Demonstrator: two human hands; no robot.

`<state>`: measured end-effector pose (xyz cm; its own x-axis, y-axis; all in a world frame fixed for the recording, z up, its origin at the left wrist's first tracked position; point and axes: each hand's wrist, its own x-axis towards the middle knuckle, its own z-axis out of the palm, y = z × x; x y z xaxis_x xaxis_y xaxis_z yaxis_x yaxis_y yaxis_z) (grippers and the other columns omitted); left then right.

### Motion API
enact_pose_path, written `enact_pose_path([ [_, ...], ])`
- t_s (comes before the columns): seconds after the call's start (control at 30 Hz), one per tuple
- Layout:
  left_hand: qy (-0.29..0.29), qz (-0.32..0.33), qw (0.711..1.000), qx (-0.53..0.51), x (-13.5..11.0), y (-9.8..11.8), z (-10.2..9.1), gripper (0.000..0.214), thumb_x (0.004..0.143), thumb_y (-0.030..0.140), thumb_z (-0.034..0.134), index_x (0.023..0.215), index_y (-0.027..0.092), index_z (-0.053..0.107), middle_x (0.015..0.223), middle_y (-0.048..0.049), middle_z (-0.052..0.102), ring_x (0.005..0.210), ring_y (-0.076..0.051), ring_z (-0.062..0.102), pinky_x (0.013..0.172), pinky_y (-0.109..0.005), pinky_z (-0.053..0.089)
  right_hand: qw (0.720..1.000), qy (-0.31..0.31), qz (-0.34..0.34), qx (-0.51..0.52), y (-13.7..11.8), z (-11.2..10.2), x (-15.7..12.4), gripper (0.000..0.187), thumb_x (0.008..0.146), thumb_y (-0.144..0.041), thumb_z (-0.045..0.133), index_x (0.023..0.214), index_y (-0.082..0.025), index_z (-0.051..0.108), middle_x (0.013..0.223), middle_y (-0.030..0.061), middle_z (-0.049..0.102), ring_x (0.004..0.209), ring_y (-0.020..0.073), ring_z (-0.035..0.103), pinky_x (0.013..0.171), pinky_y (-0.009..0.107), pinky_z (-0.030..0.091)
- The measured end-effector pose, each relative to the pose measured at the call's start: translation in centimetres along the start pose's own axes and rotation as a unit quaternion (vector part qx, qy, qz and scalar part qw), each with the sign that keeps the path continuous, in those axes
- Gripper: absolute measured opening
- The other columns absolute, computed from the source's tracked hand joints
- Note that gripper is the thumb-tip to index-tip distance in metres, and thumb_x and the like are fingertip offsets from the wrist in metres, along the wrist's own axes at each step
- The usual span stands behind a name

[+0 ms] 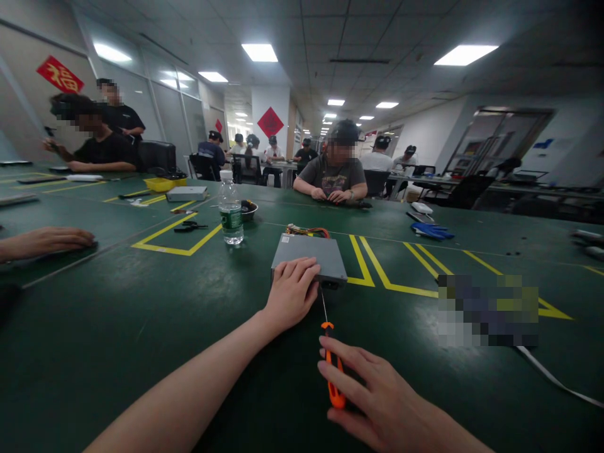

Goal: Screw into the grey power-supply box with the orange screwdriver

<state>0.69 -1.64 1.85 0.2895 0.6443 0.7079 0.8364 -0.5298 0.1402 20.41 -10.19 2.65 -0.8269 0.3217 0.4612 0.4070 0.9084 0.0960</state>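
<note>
A grey metal power supply [325, 255] lies flat on the green table, a bundle of coloured wires [309, 232] at its far side. My left hand [291, 290] grips its near left part, fingers over the top and thumb by the front edge. In my right hand [370, 387] is a screwdriver [335, 384] with an orange and black handle, held between fingertips and thumb. Its thin shaft points away from me, up to the power supply's near face beside the socket. The tip is too small to make out.
A water bottle [231, 214] stands left of the power supply, near a metal bowl [249, 211]. Farther left are a second grey box [187, 193] and a yellow tray [165, 183]. Blue gloves [430, 231] lie at right. A co-worker's hand [66, 239] rests at far left.
</note>
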Motion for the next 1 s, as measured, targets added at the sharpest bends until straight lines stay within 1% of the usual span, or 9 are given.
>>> enact_pose_path([
  [0.07, 0.002, 0.000, 1.000, -0.001, 0.0, 0.0, 0.0, 0.028, 0.087, 0.024, 0.046, 0.115, 0.024, 0.051, 0.126, -0.0037, 0.055, 0.118, -0.020, 0.044, 0.097, -0.039, 0.029, 1.000, -0.007, -0.009, -0.007, -0.1, -0.1, 0.1, 0.033, 0.089, -0.029, 0.048, 0.119, -0.016, 0.051, 0.121, 0.0181, 0.057, 0.102, 0.0224, 0.061, 0.079, 0.032, 0.053],
  [0.23, 0.004, 0.000, 1.000, -0.001, 0.0, 0.0, 0.0, 0.028, 0.088, 0.025, 0.046, 0.115, 0.024, 0.051, 0.126, -0.0034, 0.055, 0.118, -0.020, 0.044, 0.096, -0.039, 0.030, 0.999, 0.049, -0.013, 0.001, 0.1, 0.6, -0.5, 0.025, 0.090, -0.029, 0.048, 0.108, -0.012, 0.054, 0.117, 0.0186, 0.059, 0.092, 0.0197, 0.063, 0.078, 0.031, 0.052],
  [0.43, 0.001, -0.002, 1.000, 0.000, 0.0, 0.1, 0.0, 0.028, 0.088, 0.025, 0.046, 0.115, 0.024, 0.051, 0.126, -0.0036, 0.054, 0.119, -0.021, 0.044, 0.098, -0.040, 0.029, 1.000, -0.007, -0.004, -0.002, -0.1, 0.1, -0.3, 0.036, 0.090, -0.030, 0.047, 0.121, -0.012, 0.049, 0.122, 0.0187, 0.056, 0.099, 0.0227, 0.062, 0.080, 0.034, 0.053],
  [0.5, -0.001, -0.002, 1.000, 0.000, 0.0, 0.1, -0.1, 0.028, 0.088, 0.025, 0.045, 0.115, 0.024, 0.051, 0.127, -0.0033, 0.054, 0.119, -0.020, 0.044, 0.097, -0.039, 0.028, 1.000, 0.012, -0.007, -0.008, -0.1, 0.0, -0.1, 0.032, 0.091, -0.029, 0.045, 0.118, -0.014, 0.052, 0.118, 0.0174, 0.059, 0.095, 0.0218, 0.063, 0.077, 0.033, 0.054],
  [0.6, -0.001, 0.000, 1.000, -0.001, 0.0, 0.1, -0.1, 0.027, 0.088, 0.025, 0.045, 0.115, 0.023, 0.050, 0.126, -0.0032, 0.054, 0.119, -0.020, 0.043, 0.097, -0.039, 0.029, 0.997, 0.076, -0.012, -0.001, -0.1, 0.3, 0.0, 0.027, 0.093, -0.029, 0.043, 0.110, -0.011, 0.053, 0.112, 0.0190, 0.062, 0.095, 0.0207, 0.063, 0.076, 0.031, 0.053],
  [0.67, 0.000, 0.000, 1.000, -0.002, 0.0, 0.0, -0.1, 0.027, 0.088, 0.025, 0.045, 0.115, 0.023, 0.050, 0.126, -0.0033, 0.054, 0.119, -0.020, 0.044, 0.097, -0.039, 0.028, 0.996, 0.093, -0.005, 0.005, -0.1, 0.6, 0.0, 0.027, 0.093, -0.030, 0.041, 0.108, -0.009, 0.052, 0.113, 0.0203, 0.061, 0.096, 0.0202, 0.063, 0.077, 0.030, 0.053],
  [0.8, 0.000, 0.001, 1.000, -0.001, 0.0, 0.0, -0.1, 0.027, 0.088, 0.025, 0.045, 0.114, 0.023, 0.051, 0.126, -0.0034, 0.054, 0.118, -0.020, 0.044, 0.096, -0.039, 0.029, 0.999, 0.050, 0.006, -0.001, 0.0, 0.7, -0.1, 0.032, 0.095, -0.034, 0.039, 0.113, -0.011, 0.052, 0.117, 0.0184, 0.060, 0.095, 0.0201, 0.064, 0.077, 0.031, 0.054],
  [0.87, 0.001, 0.000, 1.000, 0.002, 0.0, 0.0, -0.1, 0.027, 0.088, 0.025, 0.046, 0.114, 0.023, 0.051, 0.126, -0.0032, 0.054, 0.117, -0.020, 0.044, 0.096, -0.039, 0.029, 0.999, 0.043, -0.011, -0.018, 0.1, 0.3, -0.3, 0.032, 0.094, -0.032, 0.041, 0.116, -0.012, 0.053, 0.116, 0.0180, 0.060, 0.093, 0.0207, 0.064, 0.076, 0.032, 0.054],
  [1.0, 0.000, -0.001, 1.000, 0.008, 0.1, 0.1, -0.1, 0.026, 0.088, 0.026, 0.046, 0.113, 0.023, 0.052, 0.125, -0.0030, 0.055, 0.117, -0.020, 0.045, 0.096, -0.039, 0.030, 0.993, 0.092, -0.061, -0.047, 0.7, -0.9, -1.1, 0.028, 0.089, -0.025, 0.044, 0.109, -0.009, 0.057, 0.106, 0.0187, 0.065, 0.086, 0.0200, 0.066, 0.073, 0.030, 0.054],
])
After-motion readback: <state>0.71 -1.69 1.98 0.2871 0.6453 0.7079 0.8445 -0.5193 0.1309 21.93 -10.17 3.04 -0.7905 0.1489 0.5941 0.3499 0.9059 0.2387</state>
